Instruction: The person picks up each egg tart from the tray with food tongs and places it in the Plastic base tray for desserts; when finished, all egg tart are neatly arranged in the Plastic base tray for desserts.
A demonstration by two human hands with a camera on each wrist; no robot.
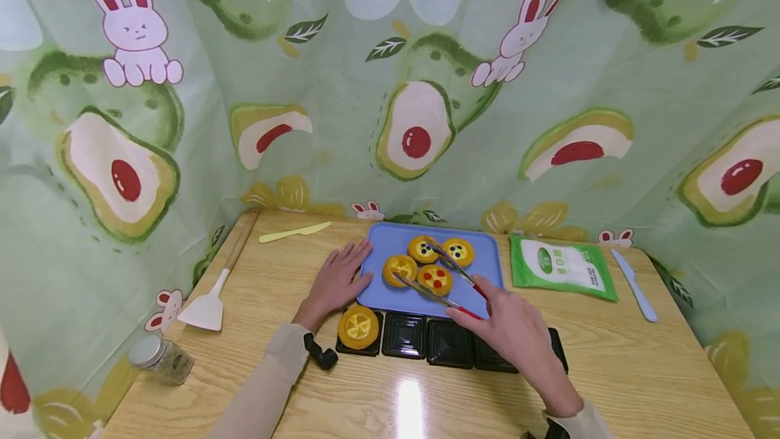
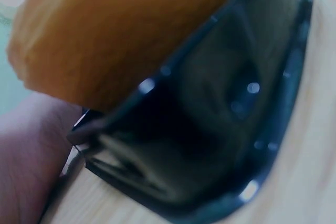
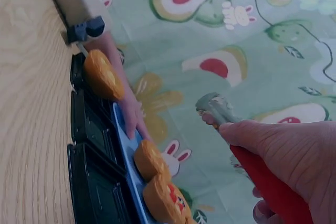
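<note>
My right hand (image 1: 514,324) grips metal tongs (image 1: 453,263) by their red handles, its thumb and fingers on opposite arms. The tong arms stand spread over several tarts on a blue tray (image 1: 490,259). One arm reaches a blueberry-topped tart (image 1: 420,249) at the back, the other an orange-slice tart (image 1: 397,269) at the left. Between them sits a tart with red pieces (image 1: 435,280). Flat at the tray's left rim rests my left hand (image 1: 338,280), fingers extended. Another orange-slice tart (image 1: 358,328) lies in a black square container (image 2: 210,108), close by the left wrist.
More black containers (image 1: 404,335) line the tray's front side. At right are a green-and-white bag (image 1: 563,266) and a blue knife (image 1: 635,286). A yellow knife (image 1: 295,232), a spatula (image 1: 206,309) and a lidded jar (image 1: 161,359) lie at left. A printed curtain (image 1: 341,120) hangs behind.
</note>
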